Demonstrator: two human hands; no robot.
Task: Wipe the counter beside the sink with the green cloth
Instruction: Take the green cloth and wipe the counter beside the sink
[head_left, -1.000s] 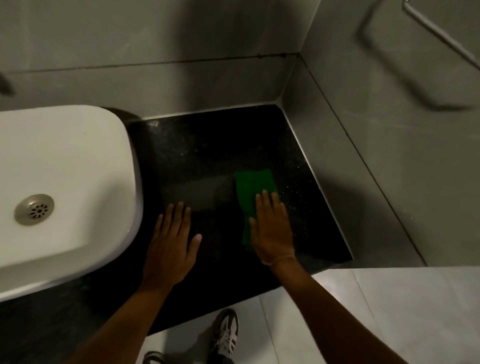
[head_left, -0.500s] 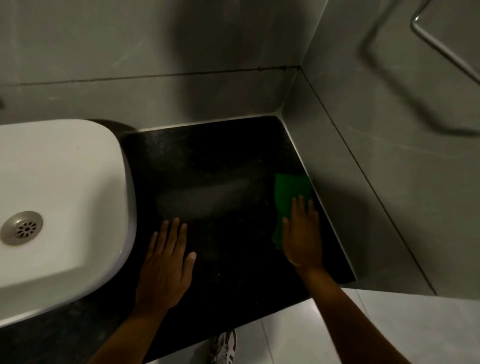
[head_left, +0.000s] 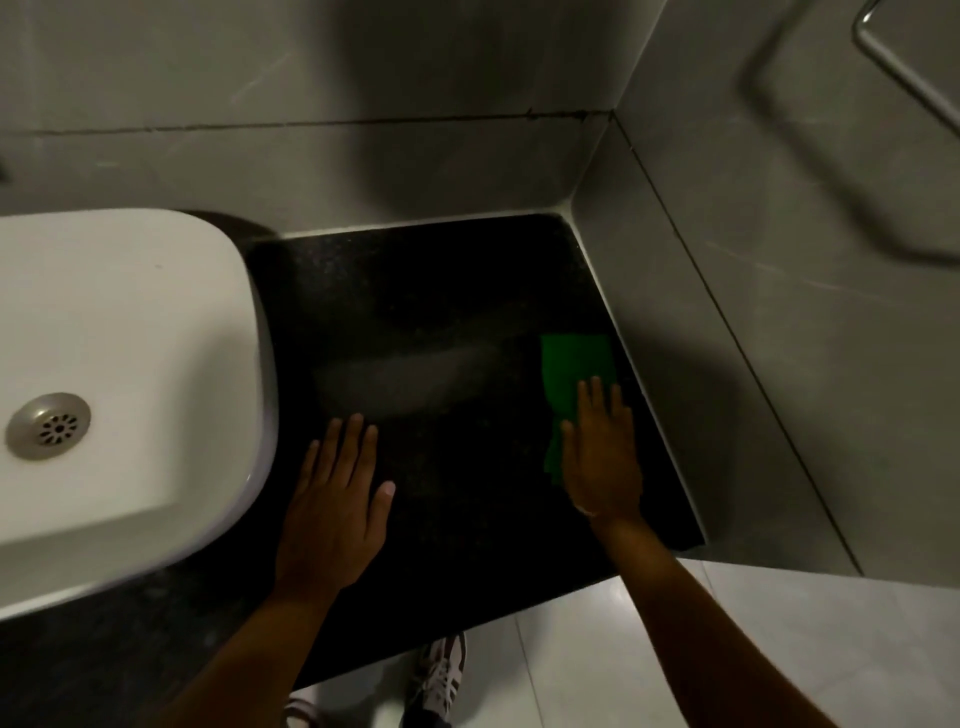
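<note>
Green cloth (head_left: 574, 364): slid from mid-table to the right edge by the wall | right hand (head_left: 602, 457): flat, open, pressing the cloth | left hand (head_left: 337, 499): open, bracing on table (head_left: 441, 291) beside sink (head_left: 130, 364) | stroke spent, reverse next.

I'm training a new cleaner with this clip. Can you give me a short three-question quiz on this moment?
1. True or false: the right hand lies flat on the green cloth.
2. Which wall is the cloth nearest? A) back wall B) right side wall
3. Fill in: the left hand rests on the black counter beside the white ____.

Key: 1 true; 2 B; 3 sink.
</note>
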